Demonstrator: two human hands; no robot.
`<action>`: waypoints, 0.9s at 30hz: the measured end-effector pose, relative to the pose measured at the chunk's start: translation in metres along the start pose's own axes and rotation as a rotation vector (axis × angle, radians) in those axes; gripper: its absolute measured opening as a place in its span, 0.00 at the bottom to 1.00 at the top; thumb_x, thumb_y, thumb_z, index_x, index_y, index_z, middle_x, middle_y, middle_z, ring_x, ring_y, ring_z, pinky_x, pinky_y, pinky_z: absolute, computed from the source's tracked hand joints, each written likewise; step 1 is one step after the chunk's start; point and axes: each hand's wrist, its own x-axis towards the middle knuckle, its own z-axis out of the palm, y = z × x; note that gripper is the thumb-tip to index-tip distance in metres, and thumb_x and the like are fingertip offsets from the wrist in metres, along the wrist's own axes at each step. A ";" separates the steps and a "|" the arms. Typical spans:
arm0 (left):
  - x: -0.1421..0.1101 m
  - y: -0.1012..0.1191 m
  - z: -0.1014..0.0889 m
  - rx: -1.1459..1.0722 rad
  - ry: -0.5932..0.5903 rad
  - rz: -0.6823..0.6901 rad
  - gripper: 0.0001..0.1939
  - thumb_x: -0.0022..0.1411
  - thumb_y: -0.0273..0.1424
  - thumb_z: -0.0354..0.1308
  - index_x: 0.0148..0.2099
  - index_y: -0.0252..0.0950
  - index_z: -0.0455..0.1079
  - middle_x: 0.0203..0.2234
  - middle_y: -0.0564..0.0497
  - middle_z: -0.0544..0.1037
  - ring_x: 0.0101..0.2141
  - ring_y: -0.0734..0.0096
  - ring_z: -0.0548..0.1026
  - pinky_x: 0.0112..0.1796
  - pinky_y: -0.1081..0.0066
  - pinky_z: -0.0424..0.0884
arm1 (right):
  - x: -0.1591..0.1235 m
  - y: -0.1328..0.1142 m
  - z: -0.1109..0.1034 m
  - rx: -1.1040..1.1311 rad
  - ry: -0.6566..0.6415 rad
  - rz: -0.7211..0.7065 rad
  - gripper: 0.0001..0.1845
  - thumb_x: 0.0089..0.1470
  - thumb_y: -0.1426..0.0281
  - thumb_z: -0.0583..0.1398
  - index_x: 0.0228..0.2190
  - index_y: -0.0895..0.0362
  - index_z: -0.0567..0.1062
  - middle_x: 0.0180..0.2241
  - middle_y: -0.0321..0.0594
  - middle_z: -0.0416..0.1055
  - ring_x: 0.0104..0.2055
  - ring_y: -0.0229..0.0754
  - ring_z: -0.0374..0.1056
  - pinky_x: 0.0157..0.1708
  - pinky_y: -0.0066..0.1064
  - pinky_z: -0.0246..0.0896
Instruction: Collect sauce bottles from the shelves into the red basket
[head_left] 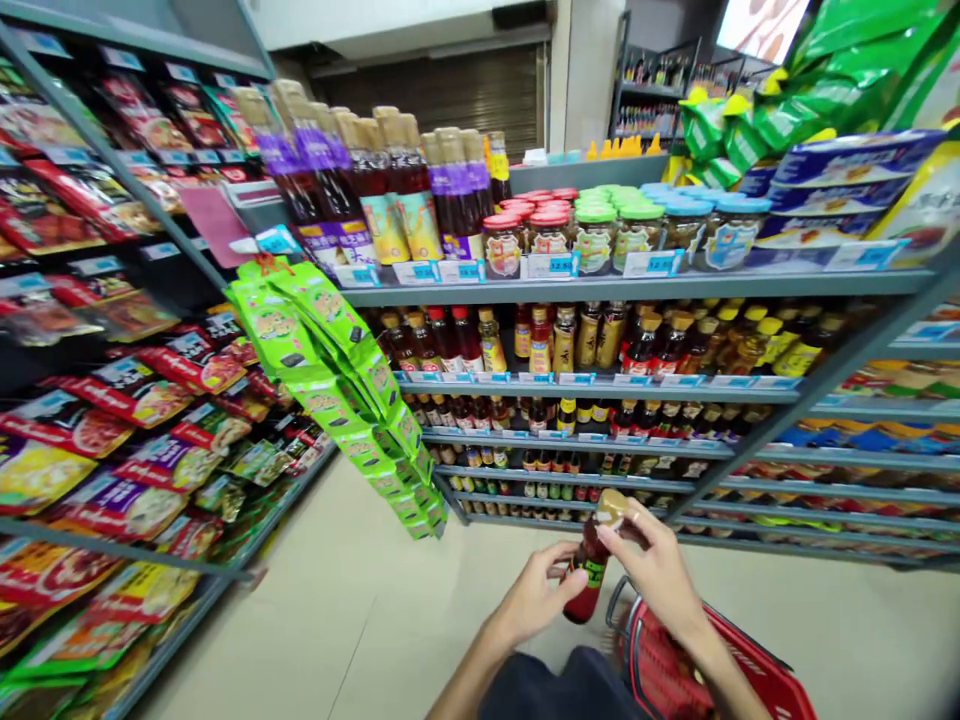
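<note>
A dark red sauce bottle (583, 607) with a gold cap and a black, green and red label is tilted in front of my body, its top leaning right. Around its label and lower body are the fingers of my left hand (534, 592), closed on it. My right hand (646, 552) grips the neck and gold cap from the right. Below my right forearm a red shopping basket (750, 655) with a dark handle is on the floor; its contents are mostly hidden.
A grey shelf unit (637, 287) ahead carries bottles and jars with coloured lids (596, 235). Green snack packets (330, 385) hang in strips at its left end. Another rack (142, 430) of packaged foods lines the left. Pale tiled floor (360, 610) lies between.
</note>
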 end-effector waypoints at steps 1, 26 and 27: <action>0.000 -0.004 0.005 0.012 -0.010 -0.024 0.24 0.66 0.42 0.60 0.59 0.35 0.72 0.55 0.40 0.76 0.53 0.56 0.75 0.54 0.61 0.71 | -0.007 0.011 -0.003 0.019 0.003 0.025 0.15 0.59 0.58 0.63 0.43 0.54 0.79 0.43 0.42 0.73 0.43 0.45 0.72 0.44 0.33 0.71; 0.039 -0.027 -0.041 0.079 -0.183 -0.128 0.25 0.59 0.37 0.65 0.58 0.35 0.75 0.52 0.43 0.80 0.49 0.53 0.78 0.54 0.57 0.72 | -0.004 0.000 0.051 0.003 0.205 0.131 0.10 0.60 0.62 0.63 0.35 0.56 0.77 0.36 0.37 0.68 0.39 0.40 0.67 0.41 0.29 0.63; 0.039 -0.030 -0.046 0.070 -0.196 -0.123 0.26 0.60 0.40 0.65 0.58 0.35 0.75 0.52 0.42 0.79 0.50 0.52 0.77 0.55 0.56 0.72 | -0.003 -0.003 0.056 -0.013 0.228 0.135 0.09 0.59 0.63 0.63 0.35 0.56 0.78 0.35 0.36 0.68 0.39 0.40 0.67 0.41 0.29 0.62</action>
